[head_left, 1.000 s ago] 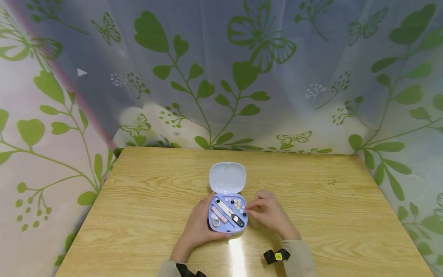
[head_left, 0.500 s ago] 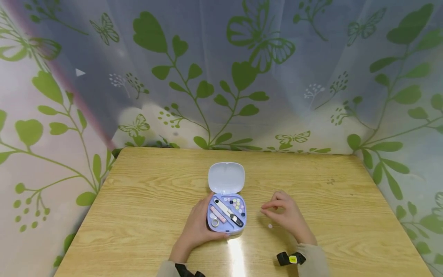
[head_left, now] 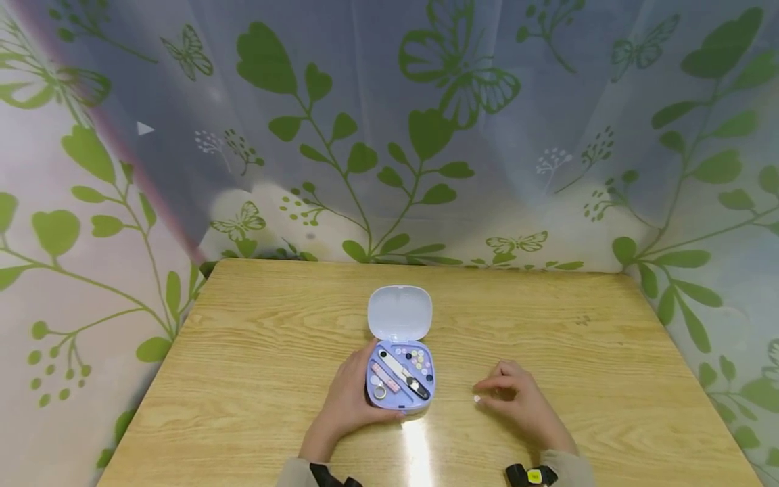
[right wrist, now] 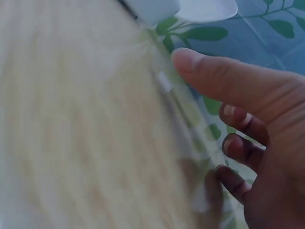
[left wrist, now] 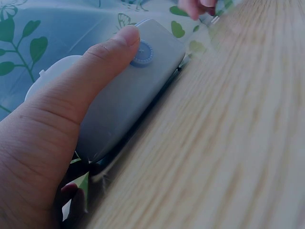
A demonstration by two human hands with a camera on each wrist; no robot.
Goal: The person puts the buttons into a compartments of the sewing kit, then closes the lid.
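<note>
My left hand [head_left: 343,392] grips a small lavender sewing box [head_left: 420,408], thumb along its front and fingers round the left side. Its lid [head_left: 399,312] stands up at the back. In the tray lie several small buttons [head_left: 418,358], a long white tool with a black end [head_left: 403,373], a pink patterned strip [head_left: 386,377] and a ring [head_left: 380,391]. The left wrist view shows the thumb by a round blue catch [left wrist: 143,53]. To the right of the box, my right hand [head_left: 517,399] has thumb and fingers apart; a small white button [head_left: 477,398] is right at its thumb tip.
The box stands on a wood-grain table [head_left: 262,325]. A curtain with green leaves and butterflies [head_left: 365,155] hangs behind the table and along both sides. A bright light reflection falls on the wood in front of the box.
My right hand has moved right, away from the box's edge, and its fingertips have parted. The white button has appeared by the thumb. My left hand and the box stay put.
</note>
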